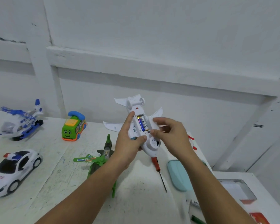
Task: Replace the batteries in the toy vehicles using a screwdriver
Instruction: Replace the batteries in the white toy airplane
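Plainly, the white toy airplane (134,102) is held belly-up above the middle of the surface (55,175). Its battery bay is open and the batteries (142,123) sit exposed. The left hand (128,143) has a full grip round the fuselage from nine o'clock, with the thumb across the nose end. The right hand (170,135) pinches the bay's three o'clock edge with curled fingertips. I cannot tell whether it also holds the cover.

The plane looks like light, hollow, stiff plastic. Its thin wings and tail fins would likely flex or snap, so the thick fuselage is the safer place to hold. The batteries are smooth and probably sprung, so they are best levered out from one end.

The red-handled screwdriver (159,172) lies just beneath at six o'clock, with a teal case (179,175) beside it at four. A green toy helicopter (102,159) lies close at seven o'clock, under the left forearm, where it could snag a lowered wrist. Well apart around nine are a green bus (73,128), a blue helicopter (21,123) and a police car (14,168).
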A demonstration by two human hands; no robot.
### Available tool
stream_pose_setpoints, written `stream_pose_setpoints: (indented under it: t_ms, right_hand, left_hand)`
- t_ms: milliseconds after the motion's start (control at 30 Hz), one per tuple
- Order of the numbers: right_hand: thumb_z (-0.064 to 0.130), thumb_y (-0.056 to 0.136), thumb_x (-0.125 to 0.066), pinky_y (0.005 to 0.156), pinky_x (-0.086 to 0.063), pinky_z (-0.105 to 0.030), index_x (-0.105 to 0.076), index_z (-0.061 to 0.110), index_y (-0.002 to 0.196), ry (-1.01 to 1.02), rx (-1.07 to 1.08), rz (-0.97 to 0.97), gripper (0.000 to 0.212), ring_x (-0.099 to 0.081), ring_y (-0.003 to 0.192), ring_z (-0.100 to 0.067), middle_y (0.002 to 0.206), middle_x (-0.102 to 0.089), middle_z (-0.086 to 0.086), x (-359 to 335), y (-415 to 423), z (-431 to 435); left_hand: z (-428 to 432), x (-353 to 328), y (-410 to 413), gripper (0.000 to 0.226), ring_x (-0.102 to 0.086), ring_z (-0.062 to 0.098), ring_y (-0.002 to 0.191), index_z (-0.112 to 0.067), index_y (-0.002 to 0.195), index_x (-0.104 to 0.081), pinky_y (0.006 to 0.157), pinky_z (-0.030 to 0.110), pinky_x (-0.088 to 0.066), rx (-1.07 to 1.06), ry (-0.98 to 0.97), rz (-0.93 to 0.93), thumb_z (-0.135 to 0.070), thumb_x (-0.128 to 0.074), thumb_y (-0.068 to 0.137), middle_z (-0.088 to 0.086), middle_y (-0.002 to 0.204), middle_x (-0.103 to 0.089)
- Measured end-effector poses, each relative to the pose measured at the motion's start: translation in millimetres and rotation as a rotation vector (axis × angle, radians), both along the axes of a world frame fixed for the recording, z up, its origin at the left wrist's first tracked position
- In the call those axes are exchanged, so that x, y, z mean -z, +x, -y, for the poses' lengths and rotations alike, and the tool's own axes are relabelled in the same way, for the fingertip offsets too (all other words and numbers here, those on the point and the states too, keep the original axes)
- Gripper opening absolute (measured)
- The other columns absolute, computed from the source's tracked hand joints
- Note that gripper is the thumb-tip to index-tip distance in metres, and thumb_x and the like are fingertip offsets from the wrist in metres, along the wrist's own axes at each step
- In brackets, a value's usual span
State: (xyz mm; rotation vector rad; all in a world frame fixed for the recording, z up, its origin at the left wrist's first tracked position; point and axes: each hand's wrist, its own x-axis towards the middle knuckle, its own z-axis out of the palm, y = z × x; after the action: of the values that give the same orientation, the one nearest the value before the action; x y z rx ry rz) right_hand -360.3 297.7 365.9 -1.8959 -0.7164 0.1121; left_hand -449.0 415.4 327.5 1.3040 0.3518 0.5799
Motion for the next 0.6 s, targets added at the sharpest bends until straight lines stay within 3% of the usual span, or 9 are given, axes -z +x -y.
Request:
stream_pose_setpoints:
  t_ms: [167, 333, 467, 600]
  right_hand:
    - [0.017, 0.083, -0.074, 0.065, -0.048, -0.01, -0.067, 0.021, 0.122, -0.072, 0.016, 0.085, 0.039, -0.061, 0.09, -0.007, 0.113, -0.064, 0.004, -3, -5, -18]
    - [0.019, 0.085, -0.073, 0.092, -0.05, -0.026, -0.065, 0.018, 0.126, -0.153, 0.009, 0.19, 0.042, -0.058, 0.102, -0.012, 0.119, -0.06, 0.003, -2, -6, -28]
    - [0.021, 0.088, -0.071, 0.096, -0.049, -0.027, -0.063, 0.019, 0.129, -0.19, 0.021, 0.211, 0.043, -0.058, 0.107, -0.014, 0.123, -0.058, 0.001, 0, -4, -33]
    - [0.022, 0.09, -0.067, 0.102, -0.049, -0.034, -0.061, 0.02, 0.13, -0.201, 0.019, 0.234, 0.04, -0.057, 0.112, -0.016, 0.127, -0.057, 0.0, 1, -4, -38]
  left_hand:
    - [1, 2, 3, 0.089, -0.066, 0.02, 0.109, -0.059, 0.138, -0.034, 0.088, 0.048, -0.058, 0.009, 0.049, 0.03, 0.009, -0.062, 0.088, -0.008, 0.141, -0.052]
    - [-1, 3, 5, 0.087, -0.063, 0.02, 0.117, -0.06, 0.137, -0.035, 0.092, 0.046, -0.056, 0.024, 0.032, 0.027, 0.006, -0.063, 0.089, -0.008, 0.144, -0.051]
    - [-4, 2, 5, 0.087, -0.06, 0.02, 0.12, -0.066, 0.132, -0.036, 0.093, 0.043, -0.056, 0.04, 0.05, 0.036, 0.006, -0.061, 0.09, -0.011, 0.147, -0.047]
    - [-7, 0, 6, 0.087, -0.068, 0.013, 0.106, -0.064, 0.133, -0.035, 0.078, 0.031, -0.06, 0.064, 0.028, 0.037, 0.01, -0.057, 0.091, -0.013, 0.144, -0.05]
